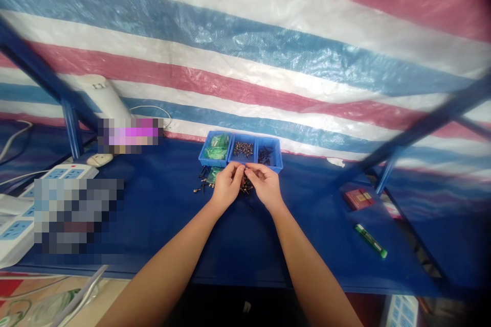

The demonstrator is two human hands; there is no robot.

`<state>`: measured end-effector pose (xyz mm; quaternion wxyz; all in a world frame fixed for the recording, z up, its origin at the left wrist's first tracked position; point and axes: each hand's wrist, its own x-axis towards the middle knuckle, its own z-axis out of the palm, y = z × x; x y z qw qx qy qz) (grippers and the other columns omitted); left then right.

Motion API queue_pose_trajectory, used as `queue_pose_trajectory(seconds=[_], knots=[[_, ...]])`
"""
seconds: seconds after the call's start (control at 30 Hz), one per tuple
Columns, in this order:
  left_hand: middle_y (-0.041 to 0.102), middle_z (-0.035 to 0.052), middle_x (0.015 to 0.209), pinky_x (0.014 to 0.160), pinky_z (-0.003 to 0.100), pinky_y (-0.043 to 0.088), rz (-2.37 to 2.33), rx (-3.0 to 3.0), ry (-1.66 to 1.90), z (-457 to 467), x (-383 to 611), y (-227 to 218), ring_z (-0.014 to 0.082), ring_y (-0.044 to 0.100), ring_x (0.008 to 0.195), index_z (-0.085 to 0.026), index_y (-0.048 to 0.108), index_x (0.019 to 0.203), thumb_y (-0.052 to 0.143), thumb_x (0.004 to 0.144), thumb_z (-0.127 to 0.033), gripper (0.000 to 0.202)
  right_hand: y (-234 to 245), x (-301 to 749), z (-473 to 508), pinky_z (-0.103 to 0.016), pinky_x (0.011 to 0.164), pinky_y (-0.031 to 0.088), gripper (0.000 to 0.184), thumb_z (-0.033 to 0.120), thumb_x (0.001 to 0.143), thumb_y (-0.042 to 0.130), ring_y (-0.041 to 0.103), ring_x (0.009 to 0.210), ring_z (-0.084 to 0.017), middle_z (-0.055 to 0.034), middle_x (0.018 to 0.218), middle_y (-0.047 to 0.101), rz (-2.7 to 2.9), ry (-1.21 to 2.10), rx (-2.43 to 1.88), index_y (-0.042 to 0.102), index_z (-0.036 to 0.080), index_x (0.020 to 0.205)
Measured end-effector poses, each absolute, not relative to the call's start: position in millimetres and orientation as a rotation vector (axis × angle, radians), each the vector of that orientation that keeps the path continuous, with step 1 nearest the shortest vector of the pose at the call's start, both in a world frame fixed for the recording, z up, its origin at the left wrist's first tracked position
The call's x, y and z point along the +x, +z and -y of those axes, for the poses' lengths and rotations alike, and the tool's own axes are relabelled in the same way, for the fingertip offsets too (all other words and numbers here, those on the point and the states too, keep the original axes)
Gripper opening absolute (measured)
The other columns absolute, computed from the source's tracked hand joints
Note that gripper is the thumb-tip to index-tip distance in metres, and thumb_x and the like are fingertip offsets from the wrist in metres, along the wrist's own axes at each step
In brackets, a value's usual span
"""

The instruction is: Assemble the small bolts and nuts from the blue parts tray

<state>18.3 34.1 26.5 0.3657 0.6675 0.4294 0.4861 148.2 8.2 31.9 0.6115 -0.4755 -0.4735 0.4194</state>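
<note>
My left hand (pixel 227 184) and my right hand (pixel 265 184) meet over the blue table (pixel 161 225), fingertips pinched together around small parts too tiny to name. Beneath them lies a little heap of dark screws (pixel 245 188), with a few more loose screws (pixel 201 179) and a green piece (pixel 213 173) to the left. Just behind the hands stand three blue bins: one (pixel 215 148) with green pieces, the middle one (pixel 242 149) with small metal screws, and the right one (pixel 270 154) with dark screws.
White power strips (pixel 15 225) lie at the left edge. A white lamp base (pixel 103 97) stands at the back left. A red box (pixel 358 198) and a green lighter (pixel 370 240) rest on the right. Blue frame bars (pixel 422 127) slant on both sides. A striped tarp (pixel 268 36) hangs behind.
</note>
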Motion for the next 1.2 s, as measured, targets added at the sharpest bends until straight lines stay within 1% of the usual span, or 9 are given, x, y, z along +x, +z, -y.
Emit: queue_pose_trajectory(seconds=[0.17, 0.33, 0.4, 0.63, 0.7, 0.8, 0.87, 1.07, 1.2], knots=[[0.057, -0.0027, 0.057, 0.053, 0.021, 0.041, -1.162, 1.770, 1.231, -33.6, 16.6, 30.0, 0.0100, 0.053, 0.051, -0.018, 0.059, 0.077, 0.046, 0.093, -0.043, 0.032, 32.0, 147.5, -8.1, -0.035, 0.079, 0.057, 0.025, 0.035, 0.076, 0.071, 0.069, 0.079, -0.020, -0.0048, 0.088, 0.074, 1.101, 0.965, -1.074, 0.072, 0.020, 0.095], [0.062, -0.0017, 0.065, 0.056, 0.022, 0.045, -1.080, 1.702, 1.231, -31.9, 18.7, 29.9, 0.0121, 0.060, 0.058, -0.019, 0.058, 0.098, 0.050, 0.091, -0.042, 0.025, 31.8, 149.2, -9.6, -0.035, 0.079, 0.056, 0.022, 0.036, 0.077, 0.070, 0.069, 0.081, -0.020, -0.0049, 0.091, 0.074, 1.078, 0.908, -1.093, 0.073, 0.021, 0.094], [0.063, -0.0014, 0.066, 0.056, 0.022, 0.045, -1.075, 1.700, 1.241, -32.0, 19.2, 28.7, 0.0123, 0.061, 0.059, -0.019, 0.058, 0.100, 0.050, 0.091, -0.042, 0.026, 31.8, 149.2, -9.7, -0.035, 0.078, 0.057, 0.023, 0.036, 0.077, 0.070, 0.069, 0.080, -0.020, -0.0049, 0.091, 0.074, 1.071, 0.920, -1.090, 0.072, 0.021, 0.094], [0.058, -0.0027, 0.059, 0.054, 0.021, 0.042, -1.128, 1.776, 1.224, -33.7, 17.0, 28.0, 0.0102, 0.055, 0.052, -0.018, 0.060, 0.084, 0.045, 0.094, -0.042, 0.029, 30.8, 146.5, -8.1, -0.033, 0.076, 0.056, 0.023, 0.035, 0.077, 0.071, 0.069, 0.077, -0.019, -0.0046, 0.088, 0.074, 1.086, 0.975, -1.056, 0.072, 0.020, 0.095], [0.059, -0.0026, 0.060, 0.055, 0.021, 0.044, -1.104, 1.749, 1.225, -33.3, 17.2, 28.3, 0.0104, 0.056, 0.054, -0.018, 0.060, 0.088, 0.046, 0.093, -0.042, 0.028, 29.8, 147.0, -8.9, -0.033, 0.078, 0.056, 0.024, 0.035, 0.076, 0.071, 0.069, 0.079, -0.019, -0.0051, 0.091, 0.074, 1.068, 0.954, -1.063, 0.073, 0.020, 0.094], [0.063, -0.0014, 0.065, 0.056, 0.022, 0.046, -1.048, 1.694, 1.229, -32.7, 18.5, 27.2, 0.0118, 0.060, 0.058, -0.018, 0.059, 0.103, 0.049, 0.092, -0.042, 0.028, 28.9, 148.5, -10.2, -0.034, 0.079, 0.056, 0.026, 0.037, 0.077, 0.071, 0.069, 0.082, -0.020, -0.0055, 0.094, 0.074, 1.046, 0.950, -1.067, 0.073, 0.020, 0.096], [0.064, -0.0006, 0.067, 0.055, 0.022, 0.046, -1.032, 1.683, 1.238, -32.9, 19.1, 25.6, 0.0123, 0.061, 0.059, -0.018, 0.058, 0.106, 0.051, 0.091, -0.042, 0.029, 29.3, 149.2, -10.3, -0.034, 0.078, 0.056, 0.026, 0.038, 0.077, 0.070, 0.069, 0.082, -0.020, -0.0055, 0.094, 0.074, 1.044, 0.963, -1.062, 0.073, 0.020, 0.096], [0.058, -0.0026, 0.059, 0.052, 0.020, 0.042, -1.103, 1.747, 1.243, -34.4, 17.5, 24.9, 0.0100, 0.055, 0.053, -0.018, 0.061, 0.086, 0.048, 0.092, -0.041, 0.027, 32.2, 146.9, -8.5, -0.034, 0.078, 0.056, 0.027, 0.038, 0.075, 0.072, 0.069, 0.081, -0.020, -0.0055, 0.091, 0.074, 1.068, 0.982, -1.075, 0.072, 0.019, 0.095], [0.058, -0.0028, 0.059, 0.052, 0.020, 0.041, -1.115, 1.744, 1.249, -33.5, 17.6, 27.4, 0.0096, 0.054, 0.052, -0.018, 0.060, 0.083, 0.048, 0.092, -0.041, 0.028, 32.0, 146.2, -8.8, -0.034, 0.078, 0.056, 0.025, 0.036, 0.075, 0.072, 0.069, 0.081, -0.019, -0.0053, 0.091, 0.074, 1.069, 0.975, -1.063, 0.072, 0.019, 0.094]])
